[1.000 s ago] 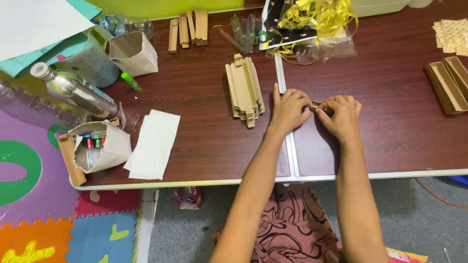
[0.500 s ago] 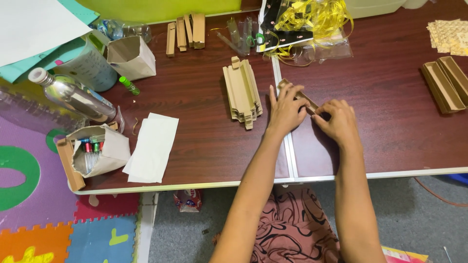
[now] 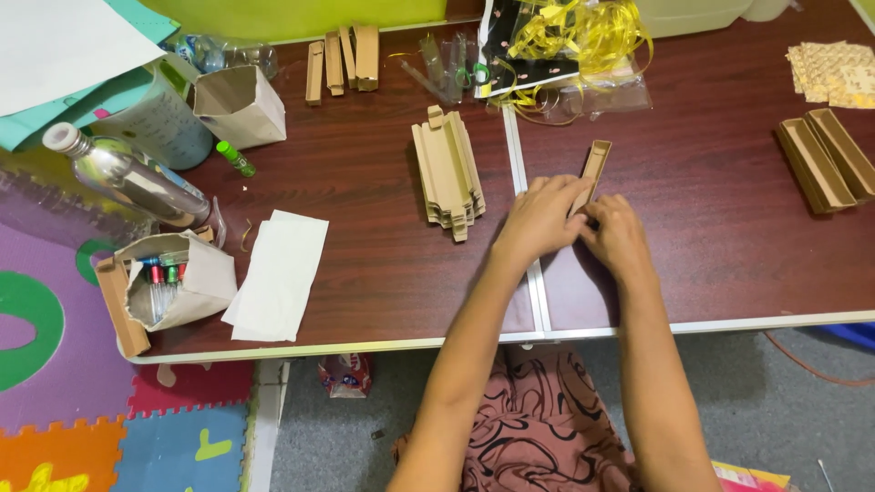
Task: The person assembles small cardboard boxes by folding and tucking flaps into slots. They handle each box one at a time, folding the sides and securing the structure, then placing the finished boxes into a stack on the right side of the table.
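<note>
Fingers (image 3: pixel 576 195) of the left hand (image 3: pixel 540 219) are pressing down on the near end of a narrow brown cardboard box (image 3: pixel 594 166), while the right hand (image 3: pixel 618 235) is curling its fingertips against the same end from the other side, so both hands are gripping the box rather than lying slack. The box is lying open-topped on the dark wooden table (image 3: pixel 365 219), just right of the metal seam where the two tabletops are meeting, its far end pointing away from the person. Its near end is being covered by the knuckles, so how the flaps are sitting there is hard to make out; they are possibly being tucked in.

Just left of the hands a stack of flat cardboard blanks (image 3: pixel 447 171) is lying apart from the box. Two finished boxes (image 3: pixel 825 159) are sitting well off to the right, near a sheet of patterned paper (image 3: pixel 837 73) that is being cut off by the frame edge. Beyond the box a tangle of yellow ribbon (image 3: pixel 583 32) is spilling over clear wrapping. Far left, a metal bottle (image 3: pixel 118 173), a white sheet (image 3: pixel 278 273) and a paper bag of small tubes (image 3: pixel 173 278) are crowding the table edge
</note>
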